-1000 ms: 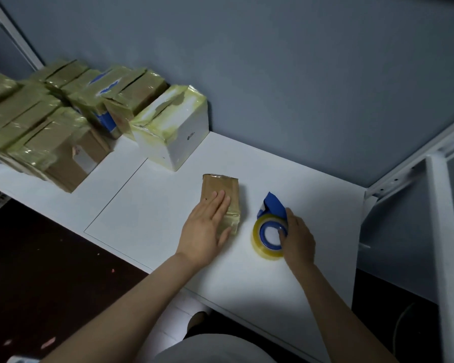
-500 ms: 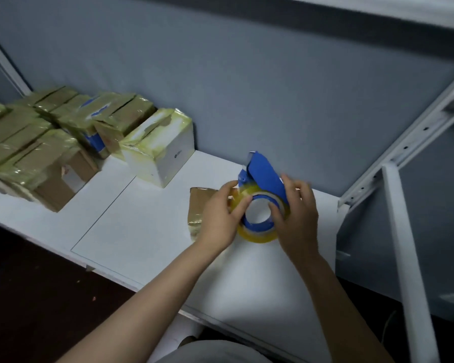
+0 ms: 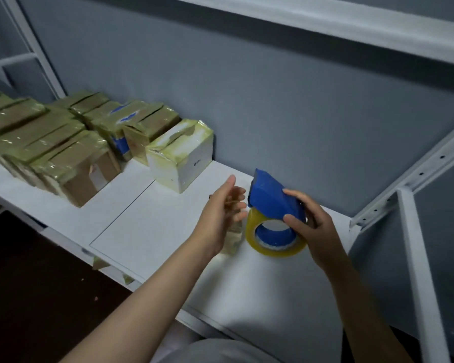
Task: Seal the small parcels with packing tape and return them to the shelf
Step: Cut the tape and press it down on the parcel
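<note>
White shelf (image 3: 147, 231); white box (image 3: 168, 163), logo (image 3: 197, 161) illegible

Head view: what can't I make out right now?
- Small parcel: mostly hidden behind the left hand, head view; seal unreadable.
- Left fingers: motion-blurred; whether they pinch tape off the roll is unclear.
- Stacked parcels at left: cut off by the frame edge.

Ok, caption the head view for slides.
Right hand grips the tape dispenser over the shelf; left hand open beside it, partly hiding a small parcel.
</note>
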